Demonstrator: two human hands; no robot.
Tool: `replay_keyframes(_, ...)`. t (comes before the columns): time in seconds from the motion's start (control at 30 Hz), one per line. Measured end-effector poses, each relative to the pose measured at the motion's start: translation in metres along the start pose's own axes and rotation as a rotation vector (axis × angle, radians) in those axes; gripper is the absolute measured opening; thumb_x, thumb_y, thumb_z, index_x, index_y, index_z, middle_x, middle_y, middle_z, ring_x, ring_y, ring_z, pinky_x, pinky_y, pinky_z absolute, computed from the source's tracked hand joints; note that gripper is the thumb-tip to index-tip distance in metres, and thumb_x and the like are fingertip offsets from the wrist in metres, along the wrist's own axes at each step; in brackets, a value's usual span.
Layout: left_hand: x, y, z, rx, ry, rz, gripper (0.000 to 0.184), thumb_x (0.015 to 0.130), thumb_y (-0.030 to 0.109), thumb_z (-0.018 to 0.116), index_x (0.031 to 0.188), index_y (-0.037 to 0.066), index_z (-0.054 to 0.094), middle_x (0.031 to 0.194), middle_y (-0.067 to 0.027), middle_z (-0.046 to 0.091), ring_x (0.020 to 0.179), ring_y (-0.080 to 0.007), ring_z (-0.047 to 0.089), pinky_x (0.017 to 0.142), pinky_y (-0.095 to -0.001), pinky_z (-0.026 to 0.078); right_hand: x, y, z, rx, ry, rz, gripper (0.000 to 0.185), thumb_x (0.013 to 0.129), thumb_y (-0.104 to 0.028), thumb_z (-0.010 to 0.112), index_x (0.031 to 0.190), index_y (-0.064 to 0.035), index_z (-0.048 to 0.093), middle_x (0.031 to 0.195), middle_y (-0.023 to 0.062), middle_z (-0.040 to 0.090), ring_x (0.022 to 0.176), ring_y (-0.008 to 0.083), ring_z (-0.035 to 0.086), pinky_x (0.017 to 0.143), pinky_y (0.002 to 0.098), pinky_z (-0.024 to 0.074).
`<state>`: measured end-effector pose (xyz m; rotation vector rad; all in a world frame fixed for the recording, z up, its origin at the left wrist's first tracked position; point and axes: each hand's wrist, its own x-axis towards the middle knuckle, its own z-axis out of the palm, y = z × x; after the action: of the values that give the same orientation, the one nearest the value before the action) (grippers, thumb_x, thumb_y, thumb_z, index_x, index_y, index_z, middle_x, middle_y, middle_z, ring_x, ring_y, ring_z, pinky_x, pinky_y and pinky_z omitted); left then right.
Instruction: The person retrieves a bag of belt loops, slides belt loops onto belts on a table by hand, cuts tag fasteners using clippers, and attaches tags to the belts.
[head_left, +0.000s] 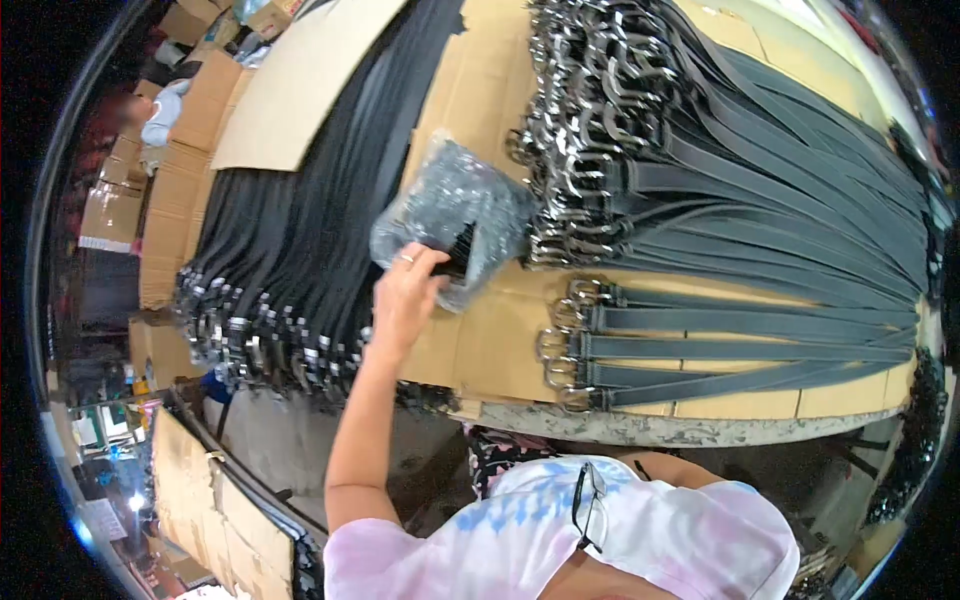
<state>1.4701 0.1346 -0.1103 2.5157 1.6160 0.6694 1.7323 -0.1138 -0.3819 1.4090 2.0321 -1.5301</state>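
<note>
My left hand (408, 300) reaches to a clear plastic bag (490, 215) with dark contents, its fingers bent at the bag's opening; what they hold, if anything, is hidden. The bag lies on cardboard between two groups of belts. On its right, many dark belts (760, 200) with metal buckles (590, 130) are piled, and a few more belts (740, 347) lie below them. To the left, black straps (290, 220) end in shiny metal pieces (270, 330). My right hand is out of sight; only part of that arm shows near the shoulder.
A cardboard sheet (295, 90) lies over the left straps. The table's near edge (700, 428) runs in front of my body. Cardboard boxes (180, 215) stand at the left, and a person (163, 112) is at the upper left. Cardboard pieces (215, 510) stand at the lower left.
</note>
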Motion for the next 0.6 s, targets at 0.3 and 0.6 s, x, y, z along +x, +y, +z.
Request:
replay_keyframes(0.3,-0.007,0.028,-0.014,-0.299,0.291,-0.002,0.027,0.085,-0.005,0.057,0.109,0.003,0.066,0.101,-0.0065,0.062,0.076,-0.0113,0.063,0.061,-0.0214,0.05,-0.002,0.015,0.044,0.179,0.064,-0.151,0.038,0.094,-0.035,0.044,0.121,-0.0098,0.055,0.124,0.0182,0.054,0.109,0.0342,0.054,0.093,0.0409,0.0423)
replay_keyframes(0.6,-0.018,0.057,-0.041,-0.964,0.487,-0.07,0.018,0.091,0.003,0.054,0.105,-0.007,0.059,0.109,-0.0136,0.061,0.098,-0.0188,0.063,0.081,-0.0254,0.052,-0.182,-0.051,-0.07,0.576,0.143,-0.46,0.037,0.098,-0.025,0.042,0.129,-0.006,0.051,0.13,0.0125,0.053,0.123,0.0263,0.046,0.105,0.0348,0.0328)
